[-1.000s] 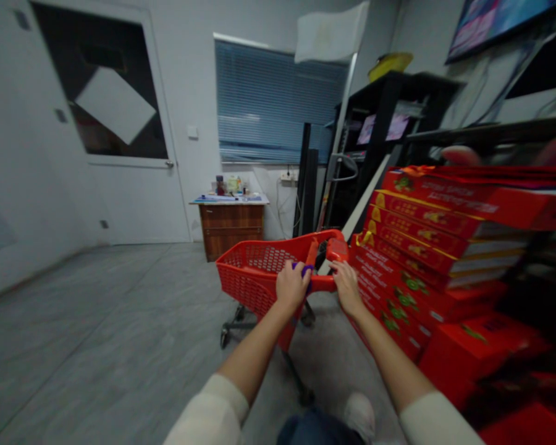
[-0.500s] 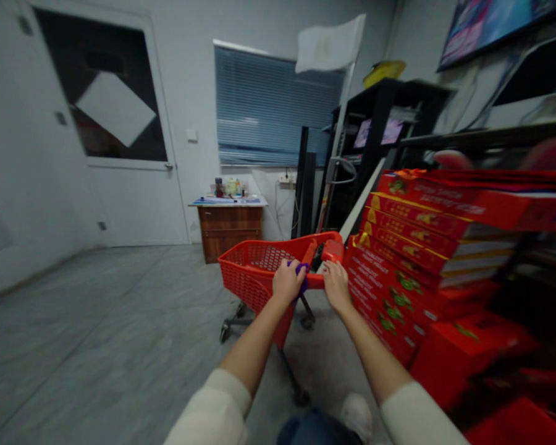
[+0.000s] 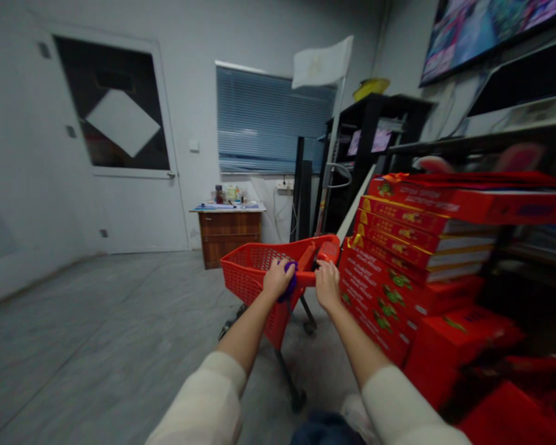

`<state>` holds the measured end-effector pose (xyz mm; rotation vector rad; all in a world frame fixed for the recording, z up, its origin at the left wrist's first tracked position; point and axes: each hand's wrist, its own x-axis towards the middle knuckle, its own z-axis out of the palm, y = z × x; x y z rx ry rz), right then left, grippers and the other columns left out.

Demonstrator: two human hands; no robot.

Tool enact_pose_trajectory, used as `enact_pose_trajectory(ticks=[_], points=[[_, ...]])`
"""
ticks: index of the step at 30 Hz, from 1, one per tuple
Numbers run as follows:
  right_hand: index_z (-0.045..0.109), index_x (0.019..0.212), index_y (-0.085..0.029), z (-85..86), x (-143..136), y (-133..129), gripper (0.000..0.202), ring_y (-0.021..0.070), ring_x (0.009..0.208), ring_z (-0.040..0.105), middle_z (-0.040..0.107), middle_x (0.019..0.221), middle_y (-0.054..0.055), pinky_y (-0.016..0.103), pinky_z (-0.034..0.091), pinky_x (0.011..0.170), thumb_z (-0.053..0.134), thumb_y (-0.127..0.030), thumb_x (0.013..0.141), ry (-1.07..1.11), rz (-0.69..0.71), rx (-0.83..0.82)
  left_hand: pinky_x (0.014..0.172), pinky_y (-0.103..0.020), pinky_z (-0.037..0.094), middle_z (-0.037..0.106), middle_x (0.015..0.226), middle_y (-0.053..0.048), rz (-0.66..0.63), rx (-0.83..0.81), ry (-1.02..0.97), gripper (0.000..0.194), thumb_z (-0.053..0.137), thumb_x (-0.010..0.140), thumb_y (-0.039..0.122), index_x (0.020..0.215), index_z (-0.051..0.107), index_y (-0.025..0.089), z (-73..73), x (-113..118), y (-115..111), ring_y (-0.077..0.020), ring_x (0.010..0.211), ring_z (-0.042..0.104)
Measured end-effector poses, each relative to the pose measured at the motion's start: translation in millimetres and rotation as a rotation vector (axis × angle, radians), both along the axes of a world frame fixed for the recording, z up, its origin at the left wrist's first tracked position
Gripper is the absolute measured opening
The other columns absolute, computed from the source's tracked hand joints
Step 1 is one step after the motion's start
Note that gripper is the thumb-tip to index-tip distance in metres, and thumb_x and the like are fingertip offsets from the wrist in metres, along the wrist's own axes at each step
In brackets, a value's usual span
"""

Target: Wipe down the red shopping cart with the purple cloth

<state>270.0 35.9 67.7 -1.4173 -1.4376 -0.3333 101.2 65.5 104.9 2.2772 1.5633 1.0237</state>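
Note:
A red plastic shopping cart (image 3: 243, 275) with a perforated basket stands in front of me on dark legs with casters. At the left part of its handle, my left hand (image 3: 277, 279) is closed on a purple cloth (image 3: 291, 285), pressing it against the bar. Further right along the same red bar, my right hand (image 3: 327, 283) has its fingers curled over the handle. Just beyond that hand lies a red part of the cart (image 3: 328, 251) near the child-seat end. My fingertips are partly hidden, and the picture is somewhat blurred.
A tall stack of red boxes (image 3: 398, 278) rises close on the right. Behind the cart are a small wooden cabinet (image 3: 230, 238), a white flag (image 3: 323, 63) on a pole and a black shelf (image 3: 375, 117). A white door (image 3: 139, 213) is at the left. Grey floor (image 3: 120, 321) surrounds the cart.
Both hands, still on the handle, appear slightly further left in the view. The view has tilted up a little, and the boxes on the right have shifted left.

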Motion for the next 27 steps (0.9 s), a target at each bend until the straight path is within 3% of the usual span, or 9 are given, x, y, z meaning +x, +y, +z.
enact_pose_trajectory(ticks=[5, 14, 18, 27], points=[[0.059, 0.119, -0.013, 4.3, 0, -1, 0.044, 0.0279, 0.131, 0.038, 0.059, 0.125, 0.016, 0.055, 0.028, 0.111, 0.030, -0.029, 0.091, -0.008, 0.017, -0.034, 0.087, -0.029, 0.046, 0.054, 0.117, -0.008, 0.040, -0.015, -0.019, 0.040, 0.036, 0.096, 0.050, 0.119, 0.059, 0.026, -1.1, 0, 1, -0.0193, 0.101, 0.061], [0.055, 0.125, -0.008, 9.5, -14, -16, 0.046, 0.0262, 0.132, 0.038, 0.056, 0.129, 0.019, 0.049, 0.028, 0.113, 0.027, -0.029, 0.095, -0.037, -0.008, -0.063, 0.089, -0.028, 0.045, 0.055, 0.117, -0.009, 0.061, -0.049, 0.005, 0.038, 0.038, 0.096, 0.045, 0.117, 0.061, 0.024, 10.5, -1, -9, -0.0189, 0.103, 0.061], [0.053, 0.127, -0.011, 9.6, -24, -23, 0.045, 0.0278, 0.133, 0.036, 0.055, 0.130, 0.018, 0.051, 0.030, 0.110, 0.028, -0.032, 0.096, 0.011, -0.016, -0.005, 0.082, -0.028, 0.047, 0.055, 0.113, -0.007, 0.080, -0.065, 0.032, 0.035, 0.041, 0.094, 0.045, 0.112, 0.062, 0.025, 16.1, 2, -21, -0.0192, 0.097, 0.062], [0.051, 0.136, -0.017, 1.4, -40, -42, 0.050, 0.0263, 0.133, 0.038, 0.054, 0.136, 0.013, 0.050, 0.032, 0.110, 0.024, -0.036, 0.098, 0.094, 0.072, 0.045, 0.085, -0.024, 0.046, 0.057, 0.112, -0.003, -0.136, 0.080, 0.005, 0.027, 0.044, 0.094, 0.042, 0.108, 0.062, 0.027, 24.7, 13, -55, -0.0155, 0.100, 0.060]])
